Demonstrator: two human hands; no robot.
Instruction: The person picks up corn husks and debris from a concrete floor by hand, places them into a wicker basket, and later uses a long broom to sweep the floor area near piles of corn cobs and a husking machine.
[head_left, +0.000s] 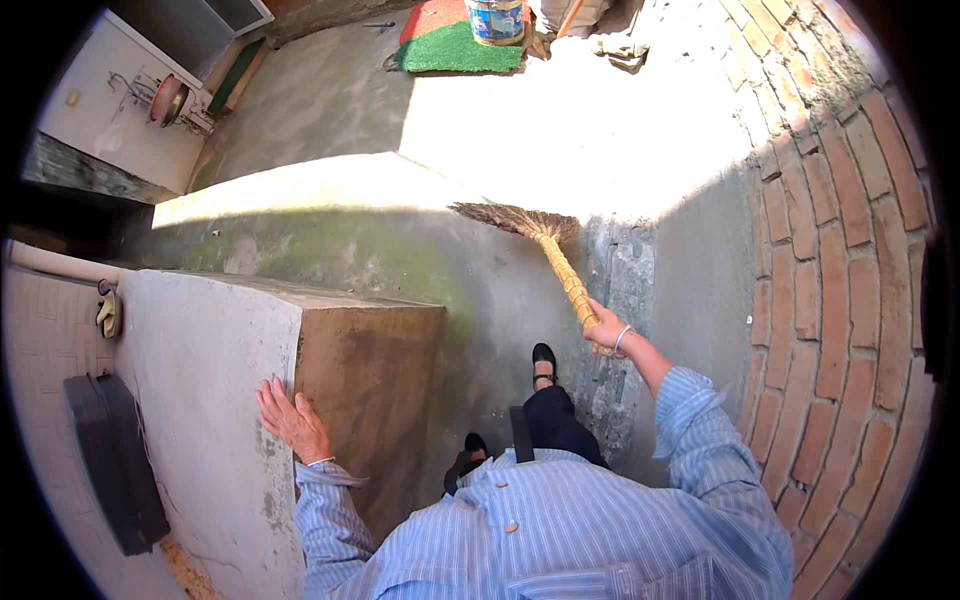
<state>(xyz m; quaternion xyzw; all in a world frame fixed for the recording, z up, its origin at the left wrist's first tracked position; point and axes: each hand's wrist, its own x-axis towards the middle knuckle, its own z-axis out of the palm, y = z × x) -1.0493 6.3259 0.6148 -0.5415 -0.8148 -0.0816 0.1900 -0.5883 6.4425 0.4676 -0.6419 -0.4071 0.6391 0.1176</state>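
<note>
My right hand (603, 328) grips the lower end of a straw hand broom (564, 276). The broom's handle is bound in rings, and its dark bristles fan out at the far end, over the border of shade and sunlight. Whether the bristles touch the concrete floor (510, 281) I cannot tell. My left hand (294, 420) rests flat, fingers spread, at the edge of a whitewashed concrete ledge (210, 360). Nothing is held in it. Below the ledge's edge drops a brown side face (367, 375).
A brick wall (817, 300) runs along the right. On the ledge side lies a dark case (116, 465). A blue bucket (496, 22) stands on a green mat (457, 49) at the back, near rubble (622, 51). A pan (169, 100) sits at upper left.
</note>
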